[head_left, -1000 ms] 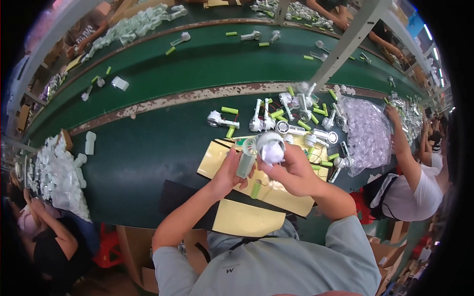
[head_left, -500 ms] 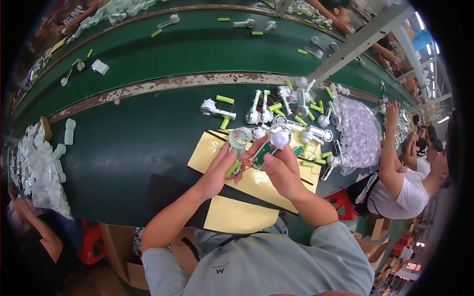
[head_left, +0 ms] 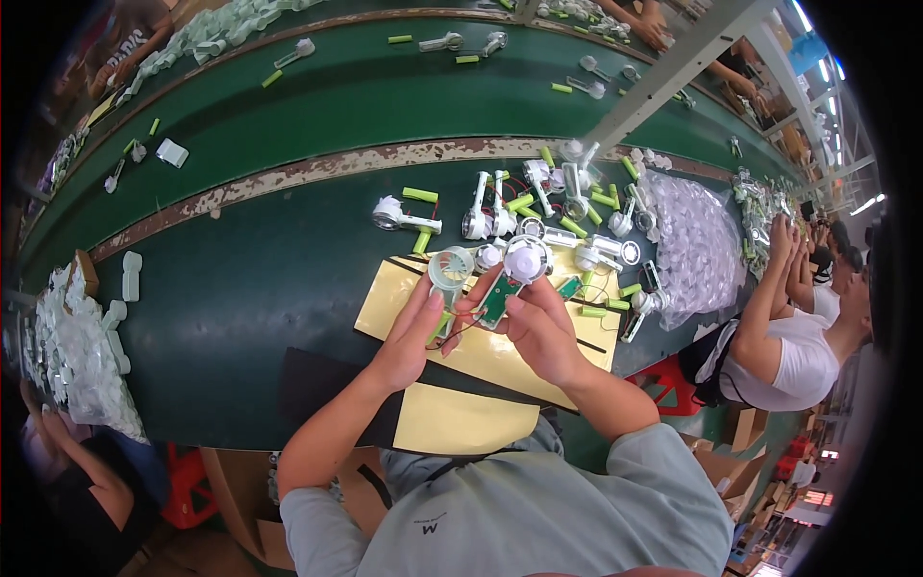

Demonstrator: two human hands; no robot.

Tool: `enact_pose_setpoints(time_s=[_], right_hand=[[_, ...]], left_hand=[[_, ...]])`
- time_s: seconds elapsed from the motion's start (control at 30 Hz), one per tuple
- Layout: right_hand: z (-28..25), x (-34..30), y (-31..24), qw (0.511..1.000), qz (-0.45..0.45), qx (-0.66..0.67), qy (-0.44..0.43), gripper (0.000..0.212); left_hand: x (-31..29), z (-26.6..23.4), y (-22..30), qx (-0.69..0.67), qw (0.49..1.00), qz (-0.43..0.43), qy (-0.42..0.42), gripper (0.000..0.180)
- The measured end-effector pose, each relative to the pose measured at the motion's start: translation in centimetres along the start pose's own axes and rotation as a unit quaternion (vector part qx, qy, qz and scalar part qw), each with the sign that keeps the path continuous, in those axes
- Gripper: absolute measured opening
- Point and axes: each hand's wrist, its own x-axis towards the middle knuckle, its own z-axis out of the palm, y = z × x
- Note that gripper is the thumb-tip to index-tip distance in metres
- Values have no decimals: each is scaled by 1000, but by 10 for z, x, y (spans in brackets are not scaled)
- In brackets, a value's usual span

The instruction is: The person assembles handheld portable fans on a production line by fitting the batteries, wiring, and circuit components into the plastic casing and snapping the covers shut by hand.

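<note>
My left hand (head_left: pixel 404 348) is closed around a pale, translucent casing (head_left: pixel 451 267) with a round, ring-like head. A yellow-green cylindrical battery (head_left: pixel 439 330) lies along its handle, by my fingers. Beside it, my right hand (head_left: pixel 544 338) grips a small fan assembly: a white round fan head (head_left: pixel 525 261) with a green circuit board (head_left: pixel 497 301) below it. Thin red and dark wires run between the board and the battery. The two pieces are close together but apart, above a yellow sheet (head_left: pixel 385 298). Parts of both handles are hidden by my fingers.
Several white fan assemblies (head_left: pixel 478 213) and green batteries (head_left: pixel 420 194) lie beyond my hands. A clear plastic bag of parts (head_left: pixel 694 252) stands to the right, a heap of pale casings (head_left: pixel 82 337) at far left. Behind runs a green belt (head_left: pixel 327 96); a metal post (head_left: pixel 663 85) rises there. Co-workers sit both sides.
The circuit board in my right hand has tilted more upright and shows more of its face. Both hands keep their holds. The whole view has shifted slightly.
</note>
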Motion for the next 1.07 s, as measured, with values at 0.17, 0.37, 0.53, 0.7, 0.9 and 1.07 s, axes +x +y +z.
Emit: enact_pose_setpoints(time_s=[0.17,0.37,0.53,0.7,0.9,1.07], right_hand=[[-1,-1,0,1000,1,-8,4,35],[-3,0,3,999,-16,-37,21,35],[-5,2,3,999,-37,-26,25,35],[-3,1,0,996,-9,-80,46,31],[3,0,-2,994,-47,-86,50,29],[5,0,-3,993,-76,-66,57,30]], left_hand=[[-1,1,1,7,1000,7,0,50],[-2,4,1,46,998,29,14,51],[-3,3,3,49,998,25,21,52],[-3,1,4,48,998,26,4,52],[-3,3,3,57,998,28,16,54],[-4,0,2,25,999,-3,21,58]])
